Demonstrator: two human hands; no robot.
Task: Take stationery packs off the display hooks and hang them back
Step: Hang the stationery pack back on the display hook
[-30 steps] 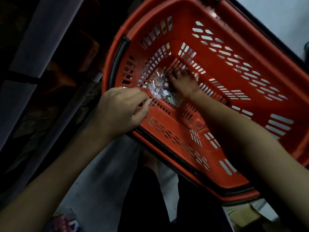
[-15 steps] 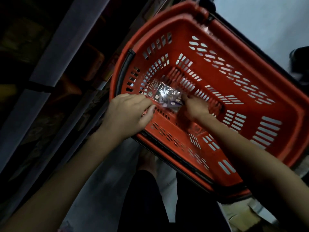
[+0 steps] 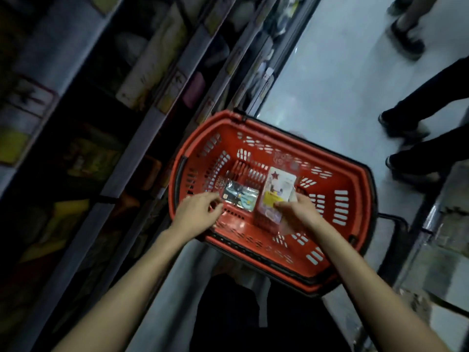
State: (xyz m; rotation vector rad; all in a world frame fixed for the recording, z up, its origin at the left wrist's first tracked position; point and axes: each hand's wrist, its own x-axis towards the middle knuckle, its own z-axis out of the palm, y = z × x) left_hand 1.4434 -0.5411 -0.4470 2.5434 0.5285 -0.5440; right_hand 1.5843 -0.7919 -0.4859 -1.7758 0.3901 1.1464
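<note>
— Shop aisle, dim. Pale floor (image 3: 330,85) to the right, dark shelving (image 3: 142,138) to the left, one red basket (image 3: 360,199) standing between them. Count?

— Packs: two. One small shiny pack (image 3: 241,196), and one taller white pack (image 3: 278,189) with a red star and a yellow label. Both are over the inside of the basket, side by side and almost touching. Cannot tell whether either rests on the bottom. Hands: two. Legs of other people (image 3: 418,102) upper right, blurred, number not countable.

— Pose of the left hand (image 3: 196,212)?

— It reaches in over the near left rim, back of the hand up, fingers curled. Thumb and fingertips pinch the left edge of the small shiny pack.

— And the right hand (image 3: 297,212)?

— It comes in over the near wall. The thumb presses on the yellow label and the other fingers wrap behind the lower end of the white pack. Both forearms are bare and stretched forward.

— Against half a second ago?

— Then only the small shiny pack showed, low toward the left end of the basket, at the right hand's fingertips. The left hand sat at the near rim with nothing in it. Now the left hand has that pack and the right hand has the white pack, which was not visible then. The view has also pulled back, so the whole basket and the aisle are in frame.
</note>
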